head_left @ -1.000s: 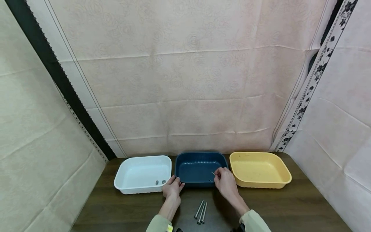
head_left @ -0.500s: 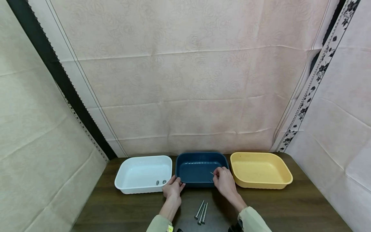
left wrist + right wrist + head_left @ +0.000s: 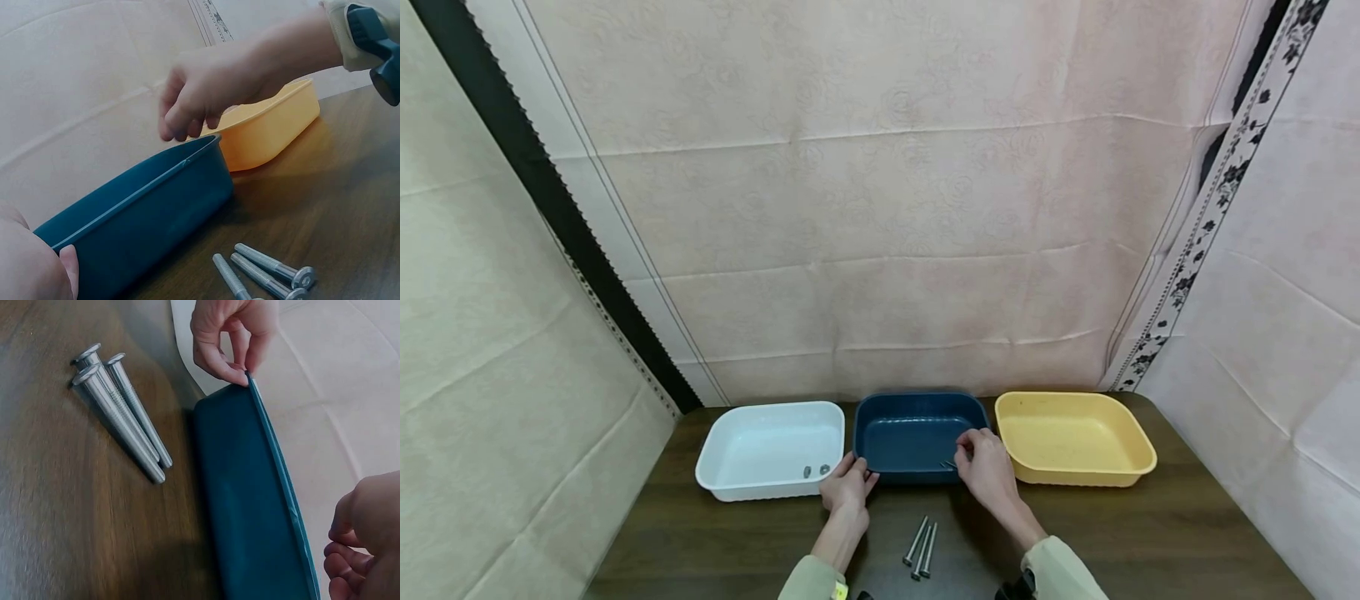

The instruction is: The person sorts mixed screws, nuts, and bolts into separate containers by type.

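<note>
My left hand [image 3: 848, 487] pinches the near left corner of the blue tray [image 3: 895, 479] between thumb and fingers, also plain in the right wrist view. Over the tray's near right corner hovers my right hand [image 3: 988, 471], its fingers loosely curled with nothing visible between them. Just beneath its fingertips, thin nail-like metal pieces [image 3: 947, 464] lie on the tray floor. In front of the tray, three silver bolts [image 3: 920, 548] rest together on the table; their threads and round heads show in the right wrist view [image 3: 122, 412].
A white tray [image 3: 730, 492] on the left contains two small grey metal pieces [image 3: 807, 472] that look like nuts. To the right stands a yellow tray [image 3: 1075, 479]. All are on a dark wooden table [image 3: 737, 542], with pale cloth [image 3: 880, 250] hanging behind and at both sides.
The thin metal piece earlier pinched in my right hand has left the fingers, and thin pieces now lie close together in the blue tray. My left hand has kept its place.
</note>
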Tool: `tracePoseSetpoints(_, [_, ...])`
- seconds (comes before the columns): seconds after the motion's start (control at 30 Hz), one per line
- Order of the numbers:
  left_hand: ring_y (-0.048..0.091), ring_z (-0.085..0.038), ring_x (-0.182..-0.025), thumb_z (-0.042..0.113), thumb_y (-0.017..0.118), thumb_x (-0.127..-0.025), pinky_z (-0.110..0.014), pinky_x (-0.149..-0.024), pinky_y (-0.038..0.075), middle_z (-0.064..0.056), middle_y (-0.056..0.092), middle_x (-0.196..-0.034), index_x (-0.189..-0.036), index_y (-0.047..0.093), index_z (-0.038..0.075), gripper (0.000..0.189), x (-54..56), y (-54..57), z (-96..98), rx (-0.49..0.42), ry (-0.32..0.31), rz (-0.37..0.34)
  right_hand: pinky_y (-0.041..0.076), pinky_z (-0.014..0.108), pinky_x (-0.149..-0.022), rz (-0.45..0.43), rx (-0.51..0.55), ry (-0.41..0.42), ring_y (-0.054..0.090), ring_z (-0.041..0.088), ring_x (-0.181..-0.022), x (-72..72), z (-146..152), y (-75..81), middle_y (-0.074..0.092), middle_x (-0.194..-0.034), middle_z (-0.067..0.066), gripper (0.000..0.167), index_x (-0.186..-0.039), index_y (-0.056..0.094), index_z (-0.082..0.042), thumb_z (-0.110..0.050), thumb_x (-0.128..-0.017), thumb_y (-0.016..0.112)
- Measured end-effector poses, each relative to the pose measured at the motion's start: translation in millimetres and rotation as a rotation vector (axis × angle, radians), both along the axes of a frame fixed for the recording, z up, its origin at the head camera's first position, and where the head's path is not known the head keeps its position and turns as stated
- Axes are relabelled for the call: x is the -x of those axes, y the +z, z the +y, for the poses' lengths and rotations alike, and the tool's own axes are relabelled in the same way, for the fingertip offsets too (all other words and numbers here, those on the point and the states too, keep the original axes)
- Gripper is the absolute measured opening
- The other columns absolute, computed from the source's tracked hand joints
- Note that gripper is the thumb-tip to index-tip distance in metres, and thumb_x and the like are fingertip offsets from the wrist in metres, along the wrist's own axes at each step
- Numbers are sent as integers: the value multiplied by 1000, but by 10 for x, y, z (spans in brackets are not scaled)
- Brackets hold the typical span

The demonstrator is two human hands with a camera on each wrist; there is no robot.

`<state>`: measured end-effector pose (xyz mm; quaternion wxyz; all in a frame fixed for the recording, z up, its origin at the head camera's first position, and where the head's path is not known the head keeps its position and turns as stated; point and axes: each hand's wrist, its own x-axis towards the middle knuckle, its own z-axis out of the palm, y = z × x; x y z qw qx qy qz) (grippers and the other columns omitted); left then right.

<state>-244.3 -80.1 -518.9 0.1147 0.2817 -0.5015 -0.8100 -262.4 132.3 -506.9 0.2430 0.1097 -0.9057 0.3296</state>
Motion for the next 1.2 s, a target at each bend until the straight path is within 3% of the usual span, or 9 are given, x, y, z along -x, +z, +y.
tracePoseSetpoints(0.4, [67, -27, -85, -6, 63, -92, -30, -71, 60, -26, 59, -115, -133, 55, -12, 43, 13, -37, 1, -10, -8, 21, 52, 34, -63, 24, 153, -83, 58, 20, -70, -145, 416, 83, 62, -78, 7, 4, -82, 68, 1, 0, -84, 72])
tracePoseSetpoints(0.73, [66, -26, -85, -5, 64, -93, -32, -74, 60, -24, 57, -112, -136, 51, -13, 45, -2, -46, -16, -25, -19, 38, 51, 33, -63, 30, 183, -143, 59, 19, -69, -294, 712, 141, 63, -77, 5, 6, -84, 70, 2, -3, -87, 68])
tracePoseSetpoints(0.97, [64, -19, -76, 7, 67, -96, -32, -71, 60, -17, 60, -94, -128, 55, -14, 40, -77, -107, -26, -48, -24, 18, 47, 23, -57, 17, 219, -226, 59, 13, -66, -390, 994, 203, 66, -75, 4, 6, -88, 71, 1, -2, -86, 66])
tracePoseSetpoints(1.1, [65, -18, -73, 8, 66, -96, -31, -64, 60, -17, 63, -91, -121, 60, -13, 33, -197, -135, -85, 54, -81, -7, 45, 14, -56, -43, 288, -303, 59, 7, -66, -439, 1185, 275, 70, -77, 8, 11, -92, 73, 2, -6, -89, 65])
tracePoseSetpoints(1.2, [65, -19, -73, 3, 65, -95, -30, -59, 58, -19, 67, -93, -117, 64, -11, 27, -327, -156, -139, 244, -167, -27, 45, 13, -55, -105, 343, -347, 59, 3, -65, -478, 1356, 330, 71, -80, 12, 16, -96, 72, 4, -9, -93, 63])
